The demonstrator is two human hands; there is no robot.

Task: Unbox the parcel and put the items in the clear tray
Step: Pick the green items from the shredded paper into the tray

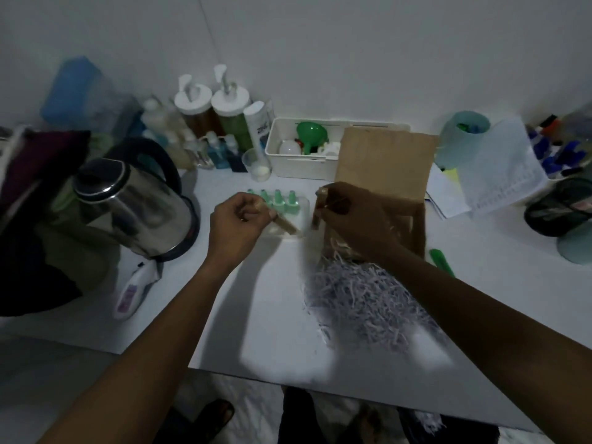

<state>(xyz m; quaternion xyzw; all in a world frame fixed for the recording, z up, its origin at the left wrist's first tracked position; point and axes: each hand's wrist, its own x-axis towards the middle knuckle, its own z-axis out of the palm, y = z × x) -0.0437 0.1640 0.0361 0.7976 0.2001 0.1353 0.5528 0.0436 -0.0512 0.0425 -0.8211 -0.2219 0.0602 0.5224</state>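
A brown cardboard parcel (pixel 387 161) stands open on the white table, its flap raised at the back. Shredded white paper (pixel 362 296) spills from it toward me. Left of the box lies the clear tray (pixel 304 206) with several mint-green bottles (pixel 278 200) standing in a row along its far side. My left hand (pixel 238 224) is over the tray, shut on a small tan stick-like item (pixel 285 224) that points down into it. My right hand (pixel 352 216) is at the box's left edge, shut on a small brown item (pixel 320 203).
A steel kettle (pixel 134 203) stands at the left. Pump bottles (pixel 211 104) and small bottles line the wall. A white bin (pixel 288 168) with a green funnel sits behind the tray. A green cutter (pixel 442 261) lies right of the box. A tube (pixel 131 293) lies near the table's front left.
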